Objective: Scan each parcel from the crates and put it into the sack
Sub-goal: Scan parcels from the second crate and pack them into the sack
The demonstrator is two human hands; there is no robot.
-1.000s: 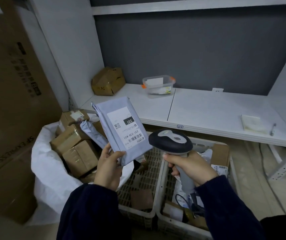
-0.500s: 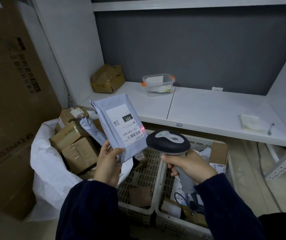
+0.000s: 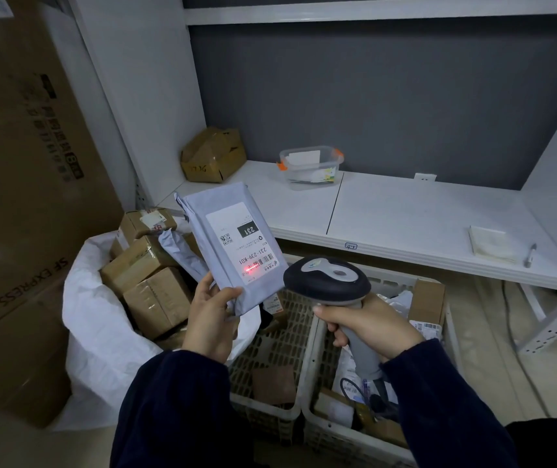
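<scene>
Scanning looks to be the step in hand in the head view, the only one. The left hand (image 3: pixel 211 319) pinches the grey parcel (image 3: pixel 226 231) by its lower corner, thumb in front and fingers behind, holding it up just right of the sack (image 3: pixel 101 332) so that the label (image 3: pixel 245 244) faces the scanner (image 3: pixel 326 282). The right hand (image 3: pixel 368 327) is wrapped round the scanner's handle, farther right of the sack, over the crates (image 3: pixel 307 373). A red line (image 3: pixel 251 267) lies across the barcode, so the parcel's tilt seems chosen for the beam. Gripping only the corner leaves the label uncovered.

The sack's mouth gapes just left of and below the parcel, but brown boxes (image 3: pixel 155 298) fill much of it, nearly to the rim; the free space is at its near right side. The shelf (image 3: pixel 405 217) lies beyond the sack, well apart from the parcel, so a short drop leftward looks unobstructed.
</scene>
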